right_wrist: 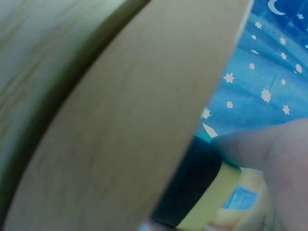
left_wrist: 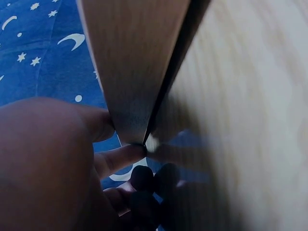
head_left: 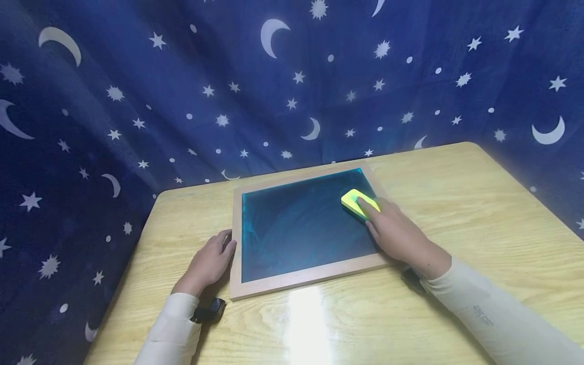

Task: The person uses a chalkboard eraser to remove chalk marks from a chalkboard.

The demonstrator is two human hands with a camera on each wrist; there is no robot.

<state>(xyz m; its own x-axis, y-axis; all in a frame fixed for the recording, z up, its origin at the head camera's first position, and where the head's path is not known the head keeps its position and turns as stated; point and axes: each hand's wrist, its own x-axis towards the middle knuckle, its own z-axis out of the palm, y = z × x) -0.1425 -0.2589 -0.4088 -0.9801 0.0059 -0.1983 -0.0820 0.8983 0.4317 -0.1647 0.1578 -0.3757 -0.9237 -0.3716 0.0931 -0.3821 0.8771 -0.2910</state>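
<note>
A small chalkboard [head_left: 310, 228] with a light wooden frame lies on the table, its dark surface smeared with faint chalk haze. My right hand [head_left: 399, 230] grips a yellow chalkboard eraser [head_left: 353, 198] over the board's right part, index finger stretched along its top. In the right wrist view the eraser's dark felt side [right_wrist: 190, 185] shows beyond the wooden frame [right_wrist: 115, 106]. My left hand [head_left: 210, 261] rests at the board's left side, with thumb and fingertips against the frame edge. The left wrist view shows those fingers [left_wrist: 122, 158] at the frame's side [left_wrist: 132, 62].
The board lies on a wood-grain table [head_left: 456, 203] with rounded far corners. Behind and to the left hangs a dark blue curtain [head_left: 255, 101] with moons and stars. A dark wrist device [head_left: 210, 310] sits at the left cuff, and light glares off the table's front.
</note>
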